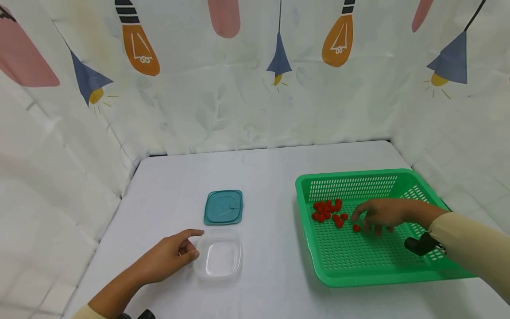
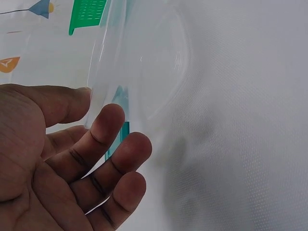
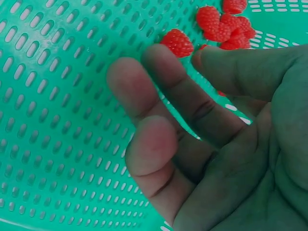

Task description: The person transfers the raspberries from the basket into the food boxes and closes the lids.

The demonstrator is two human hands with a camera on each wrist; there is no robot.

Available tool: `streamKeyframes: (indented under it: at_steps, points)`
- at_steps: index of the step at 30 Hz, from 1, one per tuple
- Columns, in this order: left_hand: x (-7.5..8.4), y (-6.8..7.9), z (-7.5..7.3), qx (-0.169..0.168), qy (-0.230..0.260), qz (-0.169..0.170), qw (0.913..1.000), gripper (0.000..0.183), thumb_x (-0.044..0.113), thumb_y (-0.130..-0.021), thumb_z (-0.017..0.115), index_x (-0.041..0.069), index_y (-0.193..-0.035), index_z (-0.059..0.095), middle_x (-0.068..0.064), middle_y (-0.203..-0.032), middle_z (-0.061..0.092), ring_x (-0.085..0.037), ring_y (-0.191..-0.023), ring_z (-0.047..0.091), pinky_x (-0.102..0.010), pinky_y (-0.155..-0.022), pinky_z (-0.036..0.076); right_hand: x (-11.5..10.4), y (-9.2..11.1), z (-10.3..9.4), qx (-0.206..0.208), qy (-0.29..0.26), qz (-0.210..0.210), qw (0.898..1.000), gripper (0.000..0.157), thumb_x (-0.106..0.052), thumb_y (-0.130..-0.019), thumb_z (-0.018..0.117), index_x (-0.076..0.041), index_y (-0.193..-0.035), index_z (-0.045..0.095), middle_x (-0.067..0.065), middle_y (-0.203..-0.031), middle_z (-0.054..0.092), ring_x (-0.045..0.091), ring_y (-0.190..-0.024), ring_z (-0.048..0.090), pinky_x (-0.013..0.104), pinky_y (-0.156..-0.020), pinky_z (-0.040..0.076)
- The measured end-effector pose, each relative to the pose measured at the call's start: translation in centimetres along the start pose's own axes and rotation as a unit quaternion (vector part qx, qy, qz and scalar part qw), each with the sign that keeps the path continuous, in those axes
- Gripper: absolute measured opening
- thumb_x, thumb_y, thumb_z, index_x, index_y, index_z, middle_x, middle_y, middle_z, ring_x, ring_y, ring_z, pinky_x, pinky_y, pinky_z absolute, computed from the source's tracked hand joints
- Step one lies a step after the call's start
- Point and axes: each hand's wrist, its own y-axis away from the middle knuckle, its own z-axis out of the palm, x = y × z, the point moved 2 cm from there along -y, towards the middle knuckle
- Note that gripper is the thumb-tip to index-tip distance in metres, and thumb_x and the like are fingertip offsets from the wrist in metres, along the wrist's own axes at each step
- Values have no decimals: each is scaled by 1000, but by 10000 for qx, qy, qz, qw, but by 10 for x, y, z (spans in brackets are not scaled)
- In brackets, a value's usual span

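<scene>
My left hand (image 1: 169, 257) is at the left side of a clear plastic container (image 1: 219, 254), its thumb and index fingertips at the rim, the other fingers loosely bent. In the left wrist view the container wall (image 2: 108, 53) rises beside the thumb. Inside a green perforated basket (image 1: 382, 274), my right hand (image 1: 380, 215) hovers with loosely bent fingers and nothing visible between them. A single raspberry (image 3: 177, 42) lies close by its fingertips. Several more raspberries (image 1: 320, 210) cluster on the basket floor, left of that hand.
A teal square lid (image 1: 224, 207) lies flat just behind the clear container. White cloth covers the table (image 1: 271, 186). A printed curtain (image 1: 247, 102) hangs along the back and both sides. The basket's raised rim stands around the raspberries.
</scene>
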Motion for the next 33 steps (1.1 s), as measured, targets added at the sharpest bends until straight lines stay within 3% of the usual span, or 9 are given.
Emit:
streamKeyframes:
  at_steps: [19, 33]
  points:
    - [0, 0, 1, 19, -14, 45, 10000, 47, 23, -99, 70, 10, -142, 55, 9, -89, 65, -10, -74, 57, -26, -62, 49, 7, -17, 5, -31, 44, 207, 9998, 20, -8, -103, 58, -13, -121, 66, 9, -86, 70, 29, -71, 70, 28, -43, 38]
    - [-1, -2, 1, -10, -7, -15, 10000, 48, 21, -99, 70, 10, -143, 54, 9, -90, 64, -11, -74, 57, -26, -61, 49, 13, -22, 4, -85, -78, -2, 9999, 15, -10, -103, 60, -12, -116, 66, 9, -86, 71, 28, -72, 71, 26, -42, 36]
